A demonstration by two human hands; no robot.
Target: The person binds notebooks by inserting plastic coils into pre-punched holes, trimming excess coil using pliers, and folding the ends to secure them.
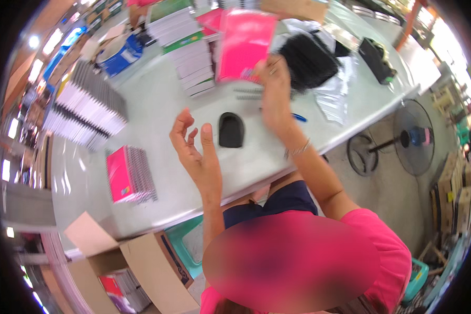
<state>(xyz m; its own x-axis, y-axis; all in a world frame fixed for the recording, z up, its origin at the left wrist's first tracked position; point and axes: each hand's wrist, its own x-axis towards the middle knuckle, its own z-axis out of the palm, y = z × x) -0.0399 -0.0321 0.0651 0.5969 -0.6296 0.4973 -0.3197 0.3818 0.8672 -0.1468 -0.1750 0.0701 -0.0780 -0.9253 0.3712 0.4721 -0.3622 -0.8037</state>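
My right hand (276,89) grips the lower right corner of a glossy pink notebook (246,44), which is tilted up beside stacked page blocks. It is somewhat blurred. Above the table's near part my left hand (196,157) holds nothing, its fingers apart and curved. Just right of it lies a small black piece with a rounded end (231,130). Thin spiral binding wires (247,94) rest below the pink notebook. A blue pen (299,117) lies to the right of my right wrist.
Several white page blocks (188,57) stand at the back. Spiral notebooks form a tall stack (86,107) and a short pink pile (124,175) at left. Black binding coils (309,60) sit on white plastic. A carton (152,272) and a fan (413,137) stand off the table (162,120).
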